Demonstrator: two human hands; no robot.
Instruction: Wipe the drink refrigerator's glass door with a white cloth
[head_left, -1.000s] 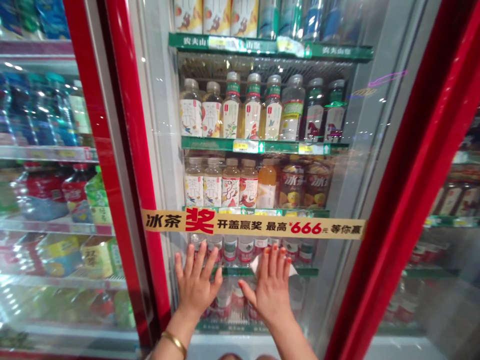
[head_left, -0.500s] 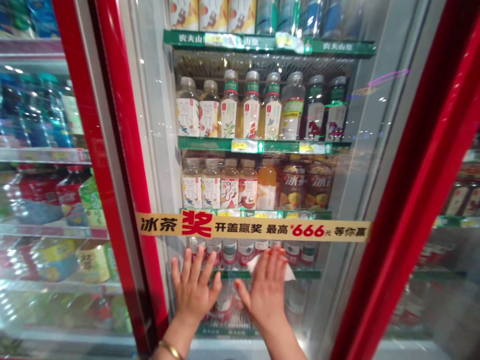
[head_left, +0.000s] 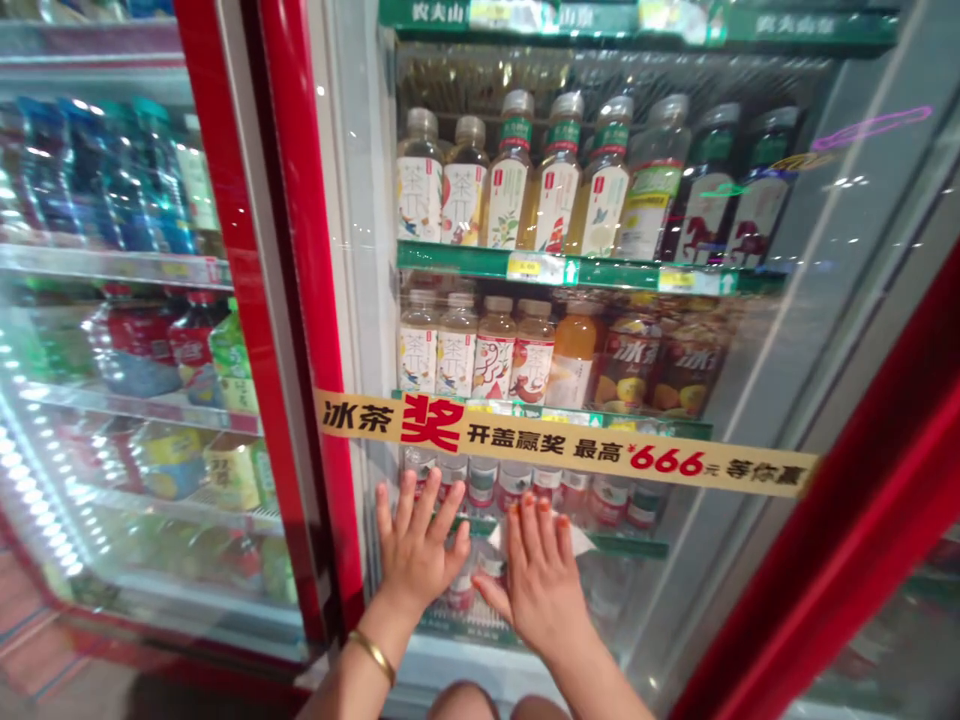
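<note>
Head view: left hand (head_left: 420, 548) splayed flat on clear glass cooler door (head_left: 757, 380); right hand (head_left: 541, 580), unclenched, presses white cloth (head_left: 581, 541) there.

Person, own parts seen: left hand (head_left: 420, 550) with a thin, rounded, gold-coloured bangle (head_left: 373, 655) worn at the wrist; right hand (head_left: 544, 585) with short fingernails (head_left: 526, 503) painted orange-red; both forearms (head_left: 592, 680) uncovered as far as they show.

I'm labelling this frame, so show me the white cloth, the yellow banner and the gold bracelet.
white cloth (head_left: 581, 543), head view, corner sticking out beside the right hand (head_left: 544, 585).
yellow banner (head_left: 525, 440), head view, middle of the strip.
gold bracelet (head_left: 373, 655), head view, band across the wrist.
</note>
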